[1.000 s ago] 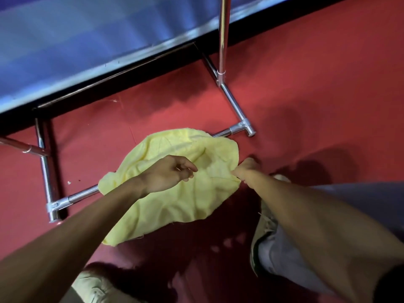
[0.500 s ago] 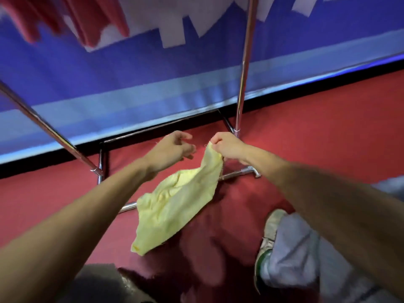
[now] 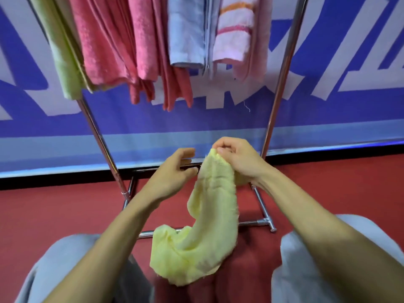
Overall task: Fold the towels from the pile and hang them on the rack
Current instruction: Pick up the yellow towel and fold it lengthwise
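The right hand pinches the top corner of the yellow towel between thumb and curled fingers; the cloth hangs free from that grip, off the red floor, its long axis running from the pinched corner down and a little left toward the person; the upper part is drawn narrow and creased lengthwise, the lower end broadens, bunches and curls leftward, hanging in front of the near base bar of the rack and between the grey trouser legs. The left hand is just beside the towel's upper left edge, fingers loosely curved and holding nothing; whether its fingertips touch the cloth cannot be told. Both hands are between the rack's two slanting chrome uprights, below the hung cloths: a green towel at the left end, pink towels next, a pale blue towel, then a striped towel nearest the right upright; a blue banner stands behind. A second ago the yellow towel lay spread on the floor over the near base bar, both hands on it; half a second ago it was lifted and slanted down to the left; now it hangs straighter and higher, and the view has tipped up so the hung towels show.
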The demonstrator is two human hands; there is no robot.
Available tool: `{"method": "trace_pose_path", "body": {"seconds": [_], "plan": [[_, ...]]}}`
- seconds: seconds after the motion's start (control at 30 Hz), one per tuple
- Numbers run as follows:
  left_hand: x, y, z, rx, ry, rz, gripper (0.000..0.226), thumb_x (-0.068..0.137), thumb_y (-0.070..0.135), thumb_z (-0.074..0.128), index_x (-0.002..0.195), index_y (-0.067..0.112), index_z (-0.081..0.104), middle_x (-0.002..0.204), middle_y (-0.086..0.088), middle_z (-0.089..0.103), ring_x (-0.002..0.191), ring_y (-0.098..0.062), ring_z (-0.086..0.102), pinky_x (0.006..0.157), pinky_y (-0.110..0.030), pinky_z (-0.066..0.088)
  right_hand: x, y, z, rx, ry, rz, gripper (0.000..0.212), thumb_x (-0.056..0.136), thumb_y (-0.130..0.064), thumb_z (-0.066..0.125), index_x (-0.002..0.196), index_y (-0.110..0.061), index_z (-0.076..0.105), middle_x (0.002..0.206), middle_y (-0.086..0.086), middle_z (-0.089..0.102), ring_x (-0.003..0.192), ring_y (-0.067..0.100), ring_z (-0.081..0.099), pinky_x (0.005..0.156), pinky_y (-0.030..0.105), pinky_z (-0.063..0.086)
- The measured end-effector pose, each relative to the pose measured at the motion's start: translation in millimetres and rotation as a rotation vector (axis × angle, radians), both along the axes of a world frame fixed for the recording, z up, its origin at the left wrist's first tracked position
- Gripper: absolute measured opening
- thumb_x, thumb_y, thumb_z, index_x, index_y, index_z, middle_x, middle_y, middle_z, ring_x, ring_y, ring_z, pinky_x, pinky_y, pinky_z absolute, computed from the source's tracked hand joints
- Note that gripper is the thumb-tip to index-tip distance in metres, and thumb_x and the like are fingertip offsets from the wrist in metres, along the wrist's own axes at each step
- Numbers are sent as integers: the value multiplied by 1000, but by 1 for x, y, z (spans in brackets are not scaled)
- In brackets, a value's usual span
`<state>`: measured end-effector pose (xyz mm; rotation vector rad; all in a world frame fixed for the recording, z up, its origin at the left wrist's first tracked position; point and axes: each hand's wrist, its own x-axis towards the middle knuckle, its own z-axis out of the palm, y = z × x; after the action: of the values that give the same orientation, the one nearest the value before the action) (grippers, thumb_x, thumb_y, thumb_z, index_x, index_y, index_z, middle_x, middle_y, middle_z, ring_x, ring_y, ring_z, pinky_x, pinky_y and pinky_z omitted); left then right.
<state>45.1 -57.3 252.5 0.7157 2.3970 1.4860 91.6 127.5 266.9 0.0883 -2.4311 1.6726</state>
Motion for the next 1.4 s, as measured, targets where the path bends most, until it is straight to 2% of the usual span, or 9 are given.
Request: {"method": "trace_pose_path", "body": {"seconds": [0.17, 0.23, 0.37, 0.43, 0.67, 0.9, 1.13, 1.3, 1.4], "plan": [[-9, 5, -3, 68, -73, -193, 83, 77, 13, 73, 147, 21, 29, 130, 8, 57, 127, -11, 50, 109, -36, 38, 4, -8, 26, 197, 84, 140, 32, 90, 7, 49, 76, -20, 60, 68, -10, 58, 57, -7, 50, 61, 7, 37], [-7, 9, 3, 126, -113, -255, 75, 75, 10, 75, 140, 18, 40, 108, 5, 66, 110, -14, 61, 101, -35, 44, 10, -1, 32, 215, 95, 168, 26, 90, 7, 50, 80, -14, 62, 70, -7, 58, 59, -5, 50, 61, 9, 38], [4, 11, 12, 56, -104, -306, 20, 78, 20, 76, 93, 11, 66, 81, -1, 63, 78, -10, 57, 77, -29, 43, 18, 14, 34, 220, 123, 144, 22, 90, 8, 52, 81, -8, 63, 62, -14, 56, 53, -6, 50, 57, 7, 36], [6, 11, 12, 17, -68, -291, 24, 77, 30, 75, 80, 9, 65, 72, 0, 55, 71, -9, 49, 67, -29, 37, 19, 19, 35, 225, 109, 126, 19, 90, 6, 53, 83, -7, 65, 64, -13, 57, 54, -7, 50, 56, 6, 36], [11, 4, 8, 192, -101, -351, 19, 82, 27, 71, 73, 14, 60, 69, 4, 57, 66, -9, 49, 63, -21, 41, 21, 26, 41, 377, -12, 198, 10, 78, -9, 73, 85, -16, 75, 75, -12, 70, 70, -7, 59, 68, 9, 41], [11, 6, 1, 245, -66, -311, 15, 84, 13, 64, 80, 7, 51, 71, 2, 57, 70, -8, 54, 66, -17, 43, 14, 22, 27, 674, 36, 39, 8, 79, -21, 75, 86, -19, 76, 79, -8, 72, 75, 1, 60, 70, 10, 39], [4, 3, -5, -7, -4, -346, 33, 87, 28, 62, 84, -4, 57, 75, -2, 54, 71, -11, 49, 66, -31, 38, 10, 26, 30, 390, 199, -163, 9, 83, -14, 68, 81, -17, 76, 74, -22, 67, 74, -11, 60, 79, 14, 43], [3, -5, 1, 165, -115, -194, 10, 89, 11, 62, 80, 7, 61, 62, 5, 63, 55, -6, 54, 54, -17, 41, 11, 38, 38, 19, 286, -398, 17, 87, -7, 62, 79, -19, 71, 76, -13, 68, 69, -7, 59, 72, 14, 47], [3, -6, 5, 173, -118, -125, 14, 91, 17, 60, 79, 11, 65, 68, -1, 65, 58, -10, 56, 53, -23, 43, 14, 39, 42, -129, 289, -424, 19, 90, -7, 60, 79, -19, 70, 74, -10, 67, 65, -7, 59, 66, 13, 47]]}}
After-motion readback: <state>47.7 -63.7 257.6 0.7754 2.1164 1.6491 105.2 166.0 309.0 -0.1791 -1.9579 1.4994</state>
